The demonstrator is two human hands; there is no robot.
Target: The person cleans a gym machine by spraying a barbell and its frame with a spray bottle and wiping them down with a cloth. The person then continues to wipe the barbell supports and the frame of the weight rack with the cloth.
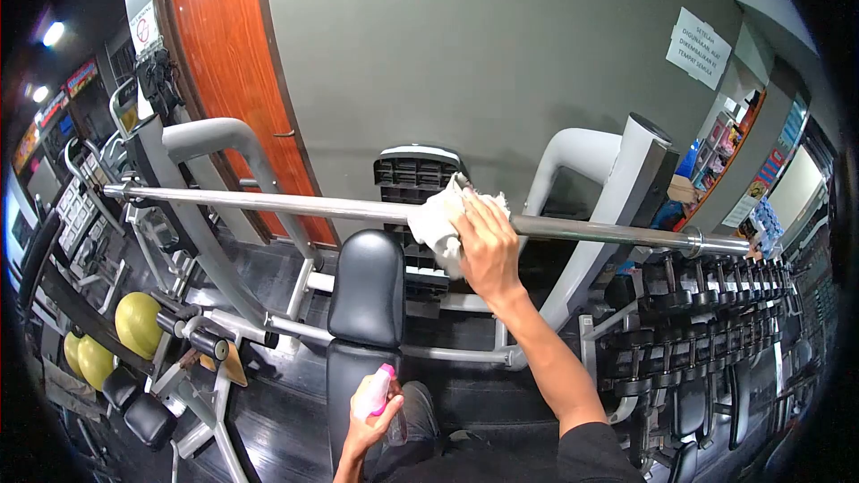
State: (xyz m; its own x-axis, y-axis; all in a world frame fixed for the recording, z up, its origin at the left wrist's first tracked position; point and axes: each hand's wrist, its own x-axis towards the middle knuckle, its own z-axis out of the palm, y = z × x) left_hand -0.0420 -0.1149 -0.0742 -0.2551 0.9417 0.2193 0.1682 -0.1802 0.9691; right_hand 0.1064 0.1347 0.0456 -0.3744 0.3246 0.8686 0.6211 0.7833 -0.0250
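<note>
A long metal barbell point(340, 207) lies across the uprights of a bench press rack. My right hand point(488, 246) is closed around a white cloth point(438, 222) and presses it on the middle of the bar. The cloth wraps over the bar, and part of it is hidden under my fingers. Lower down, in front of my body, my left hand point(365, 420) grips a spray bottle point(379, 392) with a pink and white head. The bottle's clear lower part shows below the hand. Behind the bottle is the black padded bench point(367, 291).
Grey rack uprights point(608, 206) stand at both sides. A dumbbell rack point(698, 322) is at the right. Yellow exercise balls point(139, 326) and gym machines fill the left. Behind the bar are a grey wall, a wooden door point(228, 63) and a black step platform point(416, 170).
</note>
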